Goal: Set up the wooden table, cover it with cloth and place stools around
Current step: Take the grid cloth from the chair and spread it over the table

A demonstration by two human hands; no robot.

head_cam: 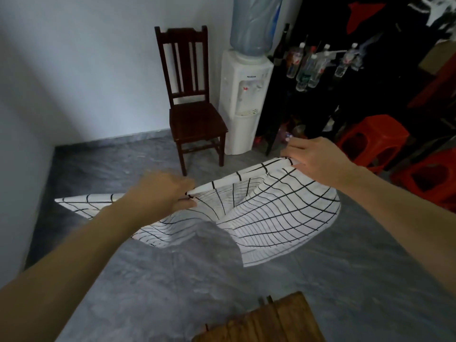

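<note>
A white cloth with a black grid (276, 213) billows in the air above the grey floor, held by its upper edge. My left hand (162, 193) pinches that edge near its middle. My right hand (313, 161) grips the edge further right, near a corner. Both arms are stretched out in front of me. A corner of the wooden table (271, 322) shows at the bottom edge of the view, below and nearer than the cloth. Two red plastic stools (370, 141) stand at the right.
A dark wooden chair (195, 114) stands against the back wall. Beside it is a white water dispenser (244, 102) with a blue bottle. A dark rack with plastic bottles (311, 67) fills the right side. Grey floor (148, 280) lies open below the cloth.
</note>
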